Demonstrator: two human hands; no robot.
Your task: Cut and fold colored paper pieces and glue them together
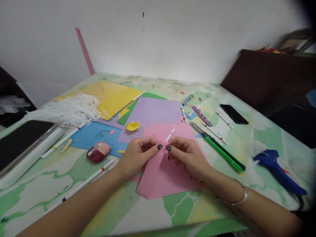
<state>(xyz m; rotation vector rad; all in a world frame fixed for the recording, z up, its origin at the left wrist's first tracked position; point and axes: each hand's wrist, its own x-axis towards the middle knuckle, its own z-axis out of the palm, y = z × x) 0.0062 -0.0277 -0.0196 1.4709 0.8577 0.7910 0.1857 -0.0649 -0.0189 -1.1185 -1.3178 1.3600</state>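
Observation:
My left hand (pixel 143 151) pinches a folded strip of pink paper (pixel 151 177) near its upper end, thumb on top. Close beside it, my right hand (pixel 185 153) is closed on the same pink paper, its thumb nearly meeting the left one. The strip hangs down toward me, over a larger pink sheet (pixel 180 181) lying on the table. Just beyond my fingertips a white stick, perhaps a marker (pixel 170 135), lies on the pink sheet. A green box cutter (pixel 224 151) with its blade out rests right of my right hand.
A blue glue gun (pixel 278 171) and a black phone (pixel 234 114) lie at the right. White string (pixel 79 108), yellow sheets (pixel 106 95), a purple sheet (pixel 158 110) and a blue sheet (pixel 91 136) spread behind. An earbud case (pixel 98 152) sits left, near several markers.

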